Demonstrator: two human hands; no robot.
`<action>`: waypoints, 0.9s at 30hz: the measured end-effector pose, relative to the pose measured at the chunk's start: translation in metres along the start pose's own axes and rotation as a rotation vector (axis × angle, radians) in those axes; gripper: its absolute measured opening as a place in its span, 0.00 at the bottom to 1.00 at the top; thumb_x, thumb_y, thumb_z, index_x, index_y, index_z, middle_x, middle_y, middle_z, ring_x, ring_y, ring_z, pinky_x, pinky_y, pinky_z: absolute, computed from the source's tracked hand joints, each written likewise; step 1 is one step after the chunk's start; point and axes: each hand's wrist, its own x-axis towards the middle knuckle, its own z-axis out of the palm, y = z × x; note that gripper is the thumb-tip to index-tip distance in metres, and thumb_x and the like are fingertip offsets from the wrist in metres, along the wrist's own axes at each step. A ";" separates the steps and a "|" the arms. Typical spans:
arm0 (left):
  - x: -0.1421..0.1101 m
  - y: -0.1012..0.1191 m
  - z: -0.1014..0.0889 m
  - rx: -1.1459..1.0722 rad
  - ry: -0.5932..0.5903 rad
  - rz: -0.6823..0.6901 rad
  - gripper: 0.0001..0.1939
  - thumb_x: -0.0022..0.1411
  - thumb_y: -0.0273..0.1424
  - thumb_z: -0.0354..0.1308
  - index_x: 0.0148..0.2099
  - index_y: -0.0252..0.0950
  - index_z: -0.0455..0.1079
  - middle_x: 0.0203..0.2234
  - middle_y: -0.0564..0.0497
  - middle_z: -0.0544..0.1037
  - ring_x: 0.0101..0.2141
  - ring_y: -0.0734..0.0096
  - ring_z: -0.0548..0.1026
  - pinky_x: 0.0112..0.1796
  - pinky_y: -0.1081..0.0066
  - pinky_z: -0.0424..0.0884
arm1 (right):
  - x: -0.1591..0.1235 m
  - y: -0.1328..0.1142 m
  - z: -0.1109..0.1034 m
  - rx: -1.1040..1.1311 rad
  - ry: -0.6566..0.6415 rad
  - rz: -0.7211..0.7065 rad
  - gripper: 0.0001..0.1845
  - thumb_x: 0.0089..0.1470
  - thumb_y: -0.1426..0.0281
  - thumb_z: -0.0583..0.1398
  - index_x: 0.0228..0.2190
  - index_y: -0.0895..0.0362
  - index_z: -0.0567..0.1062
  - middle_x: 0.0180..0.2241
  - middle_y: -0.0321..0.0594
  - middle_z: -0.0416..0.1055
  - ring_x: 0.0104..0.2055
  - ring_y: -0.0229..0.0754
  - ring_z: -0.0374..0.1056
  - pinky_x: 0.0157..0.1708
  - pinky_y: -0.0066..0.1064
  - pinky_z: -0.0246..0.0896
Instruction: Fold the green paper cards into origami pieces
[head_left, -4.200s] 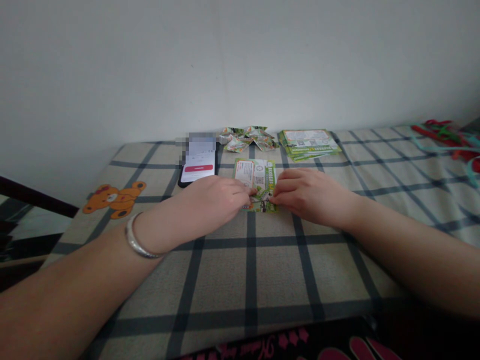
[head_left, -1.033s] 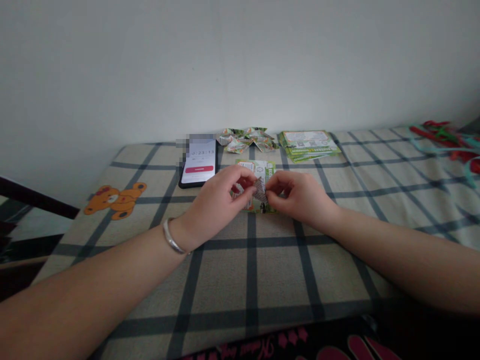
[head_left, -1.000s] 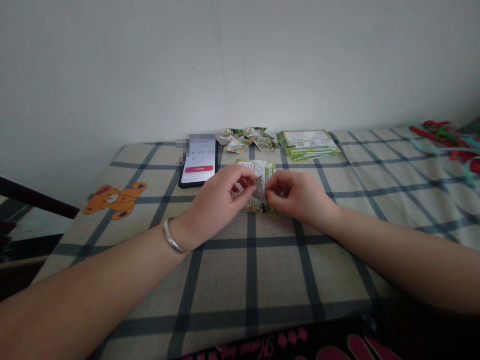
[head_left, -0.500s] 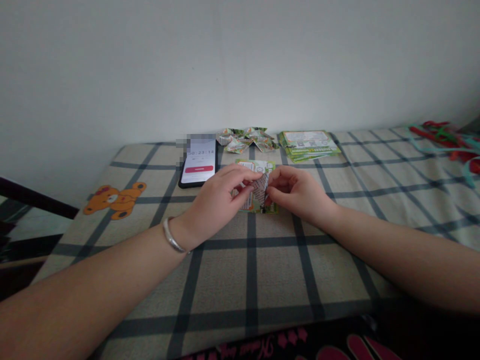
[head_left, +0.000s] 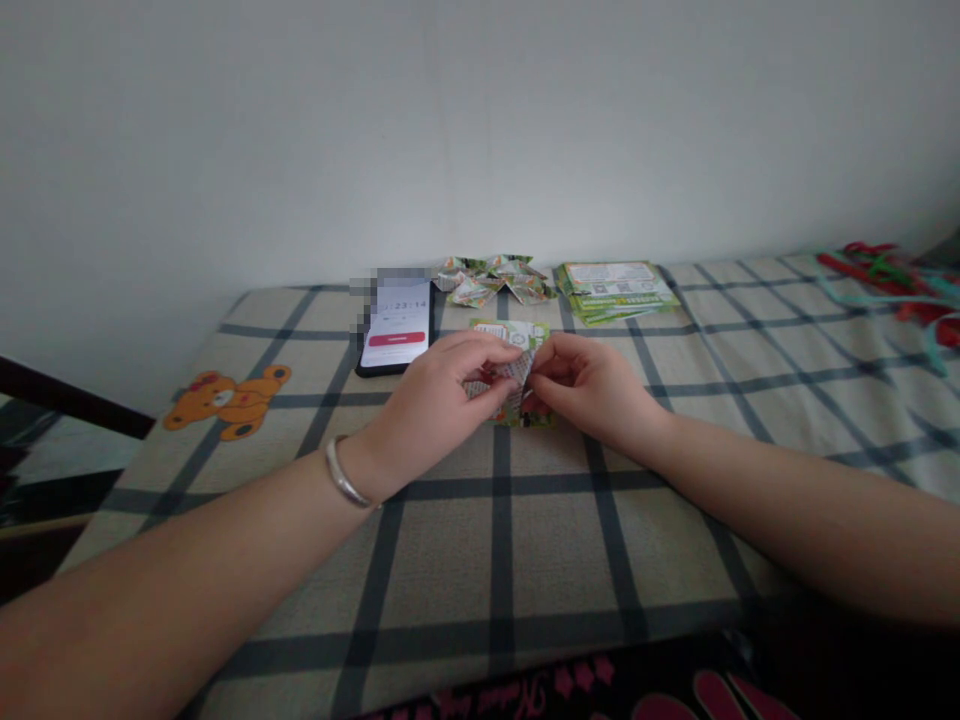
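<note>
My left hand [head_left: 431, 405] and my right hand [head_left: 592, 385] meet at the middle of the checked cloth [head_left: 495, 540], fingertips pinched on a small folded paper piece [head_left: 516, 373] held just above the surface. Under the hands lies a flat green printed card [head_left: 517, 332], mostly covered by them. A silver bangle [head_left: 343, 476] sits on my left wrist. Both hands are closed on the paper's folds.
A lit phone [head_left: 395, 325] lies to the left of the hands. Several folded paper shapes [head_left: 495, 279] sit by the wall, with a stack of green cards [head_left: 615, 287] to their right. Red and teal ribbons [head_left: 900, 280] lie far right. An orange bear print [head_left: 225, 396] marks the cloth.
Both hands went from pressing the paper flat on the card to lifting it. In the last second the fingers have shifted slightly, turning the fold between them.
</note>
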 end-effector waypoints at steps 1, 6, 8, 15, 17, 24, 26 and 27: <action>0.000 0.001 0.001 0.002 0.003 -0.008 0.10 0.59 0.24 0.61 0.45 0.33 0.74 0.43 0.47 0.79 0.45 0.68 0.76 0.50 0.66 0.73 | -0.001 0.000 0.000 -0.033 0.005 -0.011 0.05 0.49 0.75 0.59 0.28 0.54 0.68 0.23 0.32 0.73 0.27 0.38 0.74 0.26 0.28 0.67; -0.001 0.004 0.001 0.041 -0.008 -0.031 0.14 0.56 0.24 0.65 0.46 0.33 0.73 0.45 0.48 0.79 0.47 0.67 0.76 0.52 0.64 0.71 | -0.003 -0.002 0.002 -0.181 0.029 -0.061 0.03 0.51 0.72 0.59 0.28 0.54 0.68 0.26 0.35 0.74 0.29 0.39 0.74 0.29 0.31 0.69; -0.001 0.005 0.001 0.041 -0.017 -0.036 0.15 0.55 0.24 0.65 0.46 0.33 0.72 0.45 0.48 0.78 0.47 0.66 0.75 0.52 0.64 0.71 | -0.004 -0.005 0.002 -0.228 0.032 -0.074 0.02 0.51 0.72 0.59 0.28 0.55 0.69 0.27 0.36 0.74 0.29 0.40 0.74 0.29 0.31 0.69; -0.001 0.008 0.003 -0.024 -0.035 -0.082 0.13 0.58 0.23 0.59 0.46 0.35 0.71 0.44 0.48 0.77 0.45 0.67 0.76 0.48 0.64 0.75 | -0.004 -0.012 0.000 -0.406 0.058 -0.140 0.03 0.49 0.73 0.59 0.29 0.55 0.69 0.28 0.35 0.75 0.29 0.38 0.73 0.26 0.27 0.64; -0.002 0.007 0.005 -0.085 -0.032 -0.090 0.13 0.58 0.24 0.58 0.46 0.35 0.71 0.43 0.48 0.77 0.45 0.67 0.76 0.47 0.64 0.76 | -0.004 -0.012 -0.001 -0.506 0.084 -0.160 0.04 0.48 0.73 0.60 0.29 0.55 0.69 0.28 0.35 0.75 0.30 0.38 0.72 0.26 0.27 0.62; -0.003 -0.002 0.009 -0.353 -0.036 -0.250 0.12 0.58 0.25 0.59 0.46 0.36 0.71 0.45 0.48 0.76 0.46 0.68 0.76 0.47 0.65 0.77 | -0.004 -0.010 -0.003 -0.505 0.099 -0.132 0.07 0.49 0.73 0.60 0.34 0.54 0.71 0.29 0.34 0.77 0.28 0.37 0.71 0.26 0.26 0.59; -0.002 -0.003 0.009 -0.410 -0.042 -0.294 0.12 0.57 0.25 0.60 0.45 0.35 0.71 0.44 0.48 0.77 0.46 0.68 0.76 0.48 0.64 0.77 | -0.004 -0.011 -0.003 -0.498 0.109 -0.117 0.09 0.49 0.72 0.60 0.36 0.53 0.72 0.28 0.33 0.78 0.27 0.36 0.71 0.26 0.26 0.58; -0.001 -0.004 0.009 -0.429 -0.045 -0.306 0.12 0.56 0.25 0.60 0.44 0.35 0.71 0.44 0.48 0.77 0.46 0.68 0.76 0.49 0.63 0.77 | -0.004 -0.011 -0.003 -0.502 0.116 -0.107 0.09 0.49 0.72 0.60 0.36 0.52 0.72 0.28 0.32 0.78 0.26 0.36 0.70 0.25 0.26 0.57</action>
